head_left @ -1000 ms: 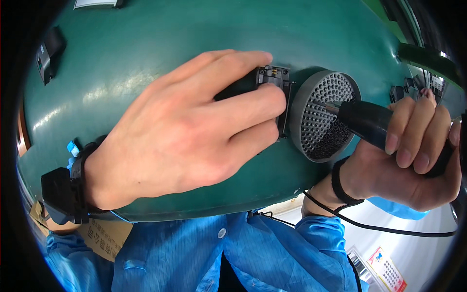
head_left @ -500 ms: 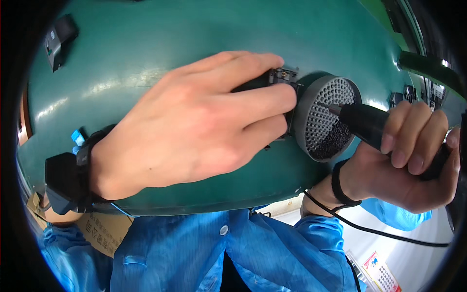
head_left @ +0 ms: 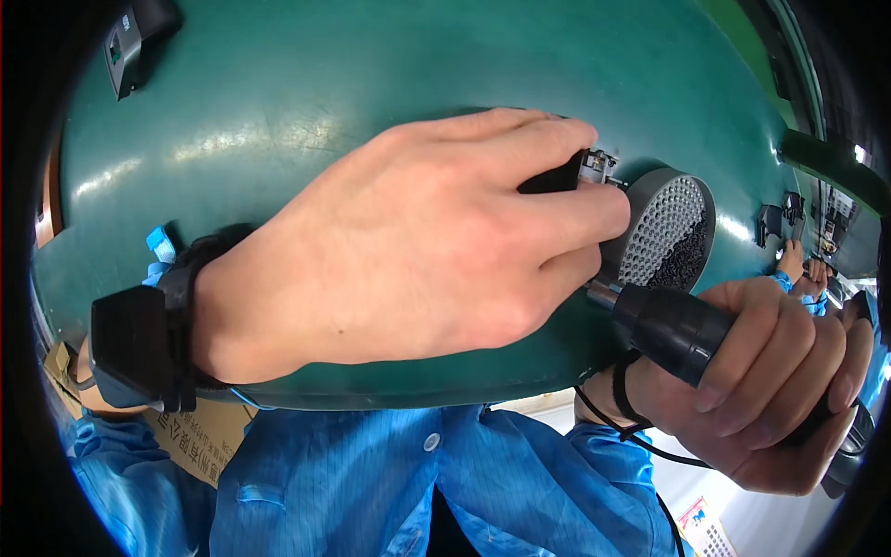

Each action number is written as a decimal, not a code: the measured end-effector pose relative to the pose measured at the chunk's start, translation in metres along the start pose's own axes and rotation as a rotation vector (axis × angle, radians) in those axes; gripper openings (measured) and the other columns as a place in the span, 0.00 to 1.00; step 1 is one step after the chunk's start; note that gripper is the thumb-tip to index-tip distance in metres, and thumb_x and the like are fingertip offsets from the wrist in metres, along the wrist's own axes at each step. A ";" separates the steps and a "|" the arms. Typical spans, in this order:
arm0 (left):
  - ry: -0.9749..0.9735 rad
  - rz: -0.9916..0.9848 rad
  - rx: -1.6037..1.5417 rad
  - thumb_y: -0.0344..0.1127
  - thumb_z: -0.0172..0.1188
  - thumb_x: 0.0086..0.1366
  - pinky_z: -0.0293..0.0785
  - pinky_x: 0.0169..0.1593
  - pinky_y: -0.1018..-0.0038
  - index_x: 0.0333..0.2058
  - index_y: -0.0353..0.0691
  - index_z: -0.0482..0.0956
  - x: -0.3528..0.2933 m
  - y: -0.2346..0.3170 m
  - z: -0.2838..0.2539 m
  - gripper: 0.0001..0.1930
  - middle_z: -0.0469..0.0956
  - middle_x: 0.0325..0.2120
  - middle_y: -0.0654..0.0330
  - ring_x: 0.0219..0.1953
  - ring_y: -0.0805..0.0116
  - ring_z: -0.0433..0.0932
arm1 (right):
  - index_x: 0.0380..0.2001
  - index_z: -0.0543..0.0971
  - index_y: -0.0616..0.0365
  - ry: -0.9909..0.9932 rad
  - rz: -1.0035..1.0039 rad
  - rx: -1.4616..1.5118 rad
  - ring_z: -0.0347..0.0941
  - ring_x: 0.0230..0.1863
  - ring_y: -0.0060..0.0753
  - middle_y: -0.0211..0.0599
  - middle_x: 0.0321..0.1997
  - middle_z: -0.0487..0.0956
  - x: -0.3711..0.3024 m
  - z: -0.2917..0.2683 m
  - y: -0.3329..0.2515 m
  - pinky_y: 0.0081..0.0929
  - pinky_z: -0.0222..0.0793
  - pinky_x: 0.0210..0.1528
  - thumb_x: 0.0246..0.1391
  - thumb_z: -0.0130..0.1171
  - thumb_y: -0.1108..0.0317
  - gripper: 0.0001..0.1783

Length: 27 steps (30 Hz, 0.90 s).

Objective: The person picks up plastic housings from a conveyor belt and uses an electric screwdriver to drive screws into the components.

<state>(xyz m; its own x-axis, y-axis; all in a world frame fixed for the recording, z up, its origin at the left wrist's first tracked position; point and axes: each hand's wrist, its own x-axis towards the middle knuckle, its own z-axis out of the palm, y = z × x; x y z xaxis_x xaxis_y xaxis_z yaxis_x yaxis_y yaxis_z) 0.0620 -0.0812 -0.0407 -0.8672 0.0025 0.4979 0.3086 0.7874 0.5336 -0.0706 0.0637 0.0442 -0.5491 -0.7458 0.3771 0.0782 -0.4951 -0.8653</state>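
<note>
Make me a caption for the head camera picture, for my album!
Left grip on a black component, right grip around a black screwdriver, near a round grey dish of tiny dark screws.

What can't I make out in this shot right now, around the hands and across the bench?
All in the head view:
Black part: mostly covered by the left hand.
Driver in the right hand: tip contact, blocked by the left hand.
Black bits in the dish: too small to count.
Black piece, upper left: cut by the top edge.
Co-worker's hands: too small to read.
</note>
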 end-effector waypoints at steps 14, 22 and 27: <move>0.042 -0.092 0.019 0.31 0.65 0.41 0.84 0.46 0.66 0.23 0.35 0.81 -0.007 0.009 -0.003 0.08 0.77 0.36 0.60 0.51 0.53 0.80 | 0.35 0.67 0.61 -0.019 0.089 0.004 0.58 0.10 0.09 0.18 0.12 0.65 -0.005 -0.005 -0.010 0.05 0.62 0.16 0.62 0.48 0.66 0.09; -0.003 -0.083 0.034 0.32 0.67 0.41 0.83 0.49 0.65 0.25 0.36 0.81 -0.008 0.007 -0.013 0.10 0.77 0.38 0.60 0.53 0.53 0.79 | 0.34 0.66 0.57 0.082 0.057 0.022 0.61 0.09 0.15 0.22 0.11 0.65 0.003 0.016 0.007 0.10 0.60 0.12 0.59 0.51 0.66 0.08; -0.063 -0.039 0.052 0.39 0.71 0.38 0.80 0.55 0.60 0.37 0.38 0.80 -0.002 0.006 -0.013 0.23 0.75 0.45 0.57 0.58 0.50 0.74 | 0.33 0.65 0.56 0.146 -0.039 0.207 0.63 0.10 0.16 0.24 0.12 0.67 0.014 0.006 0.005 0.12 0.64 0.14 0.59 0.55 0.68 0.08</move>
<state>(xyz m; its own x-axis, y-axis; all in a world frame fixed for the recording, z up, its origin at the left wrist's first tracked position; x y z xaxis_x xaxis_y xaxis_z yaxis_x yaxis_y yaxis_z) 0.0702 -0.0849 -0.0296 -0.9014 0.0085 0.4329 0.2550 0.8185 0.5148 -0.0727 0.0483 0.0471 -0.6684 -0.6592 0.3444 0.2151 -0.6146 -0.7589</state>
